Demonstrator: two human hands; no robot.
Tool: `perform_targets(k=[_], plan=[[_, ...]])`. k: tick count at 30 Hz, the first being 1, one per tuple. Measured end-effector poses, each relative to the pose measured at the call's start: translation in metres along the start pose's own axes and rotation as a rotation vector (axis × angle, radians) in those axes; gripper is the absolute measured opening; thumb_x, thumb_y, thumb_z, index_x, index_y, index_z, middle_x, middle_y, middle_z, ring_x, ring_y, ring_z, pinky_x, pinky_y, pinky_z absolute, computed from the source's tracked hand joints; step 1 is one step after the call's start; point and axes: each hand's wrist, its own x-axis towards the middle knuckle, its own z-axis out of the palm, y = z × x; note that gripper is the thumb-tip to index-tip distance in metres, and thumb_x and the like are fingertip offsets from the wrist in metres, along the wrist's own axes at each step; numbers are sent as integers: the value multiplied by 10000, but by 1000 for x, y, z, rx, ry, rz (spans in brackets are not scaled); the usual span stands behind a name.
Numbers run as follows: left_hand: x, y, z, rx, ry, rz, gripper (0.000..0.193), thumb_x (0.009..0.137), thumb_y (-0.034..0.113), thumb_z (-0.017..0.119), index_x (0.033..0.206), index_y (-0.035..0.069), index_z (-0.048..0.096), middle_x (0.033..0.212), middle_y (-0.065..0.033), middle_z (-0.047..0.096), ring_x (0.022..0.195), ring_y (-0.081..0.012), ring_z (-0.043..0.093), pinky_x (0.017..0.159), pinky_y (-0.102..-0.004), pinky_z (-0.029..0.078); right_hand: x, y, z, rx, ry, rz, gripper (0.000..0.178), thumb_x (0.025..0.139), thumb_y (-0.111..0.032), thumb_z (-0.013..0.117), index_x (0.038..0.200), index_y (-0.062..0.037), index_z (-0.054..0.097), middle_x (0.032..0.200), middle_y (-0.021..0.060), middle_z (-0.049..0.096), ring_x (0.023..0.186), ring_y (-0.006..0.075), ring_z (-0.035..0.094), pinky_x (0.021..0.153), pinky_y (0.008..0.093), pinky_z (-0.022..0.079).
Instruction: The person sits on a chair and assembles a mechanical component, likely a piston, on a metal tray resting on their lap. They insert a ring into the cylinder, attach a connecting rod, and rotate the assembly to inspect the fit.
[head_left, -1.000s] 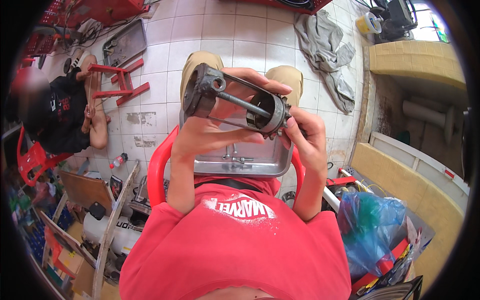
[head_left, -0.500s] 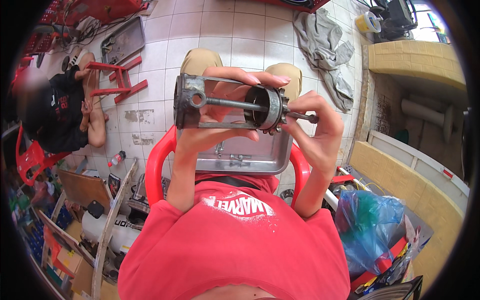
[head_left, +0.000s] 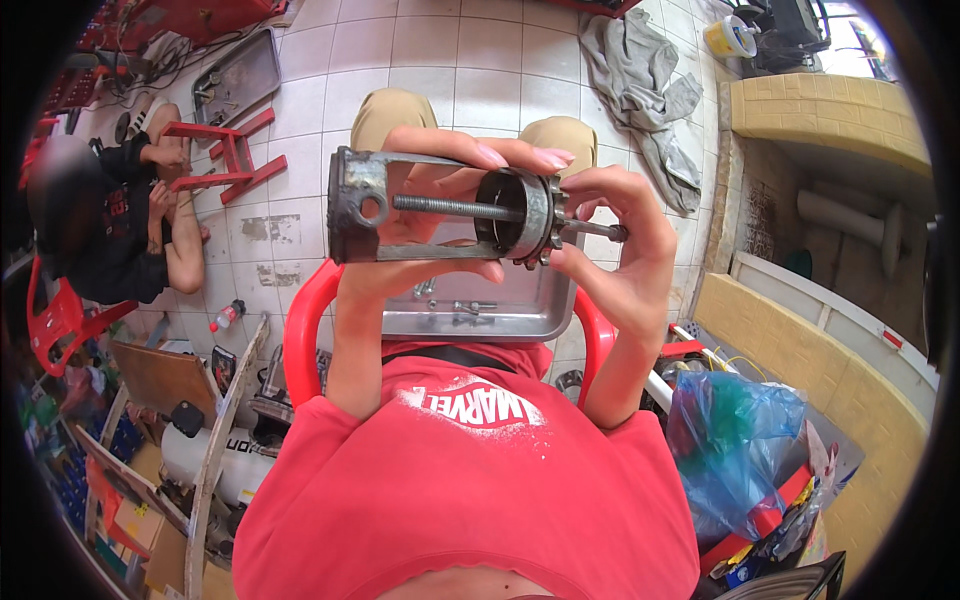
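Fingers of the left hand (head_left: 385, 278) grasp the dark, open-sided metal cylinder (head_left: 430, 252) above the silver rectangular tray (head_left: 480, 328); those of the right hand (head_left: 645, 262) curl at its toothed ring (head_left: 553, 225), exact grip unclear. Best keep the grey threaded rod (head_left: 460, 207) centred.

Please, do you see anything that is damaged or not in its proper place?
Two things. A grey cloth lies crumpled on the pale floor tiles, not folded or hung up. Farther left, dark patches break their even colour; stain or wear, I cannot tell. The held metal assembly shows no clear damage.
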Motion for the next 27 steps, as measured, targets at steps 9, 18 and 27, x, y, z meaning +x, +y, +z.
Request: perform_targets(k=[9,18,27], plan=[[-1,2,1,-12,-48,-96,727,738,-19,859,1358,43,485,1354,-294,566,1338,-518,491,1110,-630,432,-8,33,-5,28,16,-30,365,788,26,774,1130,-18,653,930,62,705,929,176,682,842,298,488],[4,-5,5,88,-80,34,629,776,-32,829,1317,-21,509,1339,-276,586,1290,-362,580,1096,-472,484,-12,27,1,188,105,189,499,767,21,769,1224,-7,571,977,65,685,990,175,662,851,322,491],[1,2,1,57,-55,-42,737,745,26,868,1358,62,460,1293,-256,600,1304,-521,518,1088,-642,447,-9,6,-2,217,42,273,500,798,-16,805,1223,-22,541,1001,66,702,988,171,679,878,339,504]])
